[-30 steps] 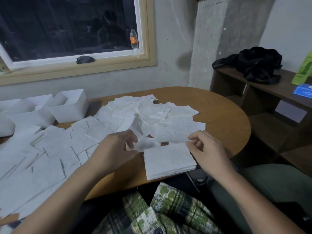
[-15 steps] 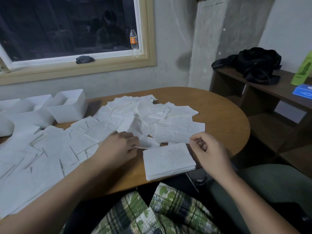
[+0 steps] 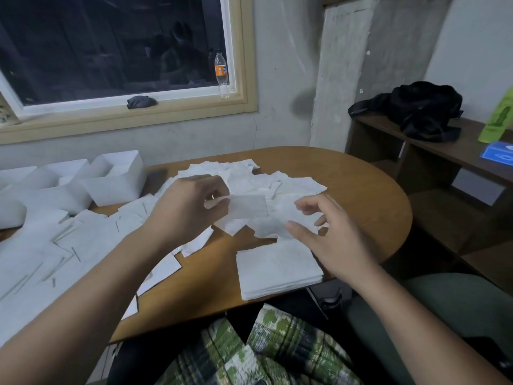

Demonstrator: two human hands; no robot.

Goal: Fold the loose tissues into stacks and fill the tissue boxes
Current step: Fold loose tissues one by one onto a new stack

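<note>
In the head view our left hand (image 3: pixel 186 209) pinched one tissue (image 3: pixel 248 205) above the loose pile (image 3: pixel 291 187); our right hand (image 3: pixel 333 240) was spread, holding nothing, beside it; the tissue looked light, limp, tearable; we judged corners the best hold.

The rounded wooden table (image 3: pixel 361 190) in front of me carried loose tissues (image 3: pixel 83 245) spread from its left edge to its middle, a squared stack of folded tissues (image 3: pixel 277 270) at the near edge, and open white tissue boxes (image 3: pixel 116 182) along its far left edge.
</note>
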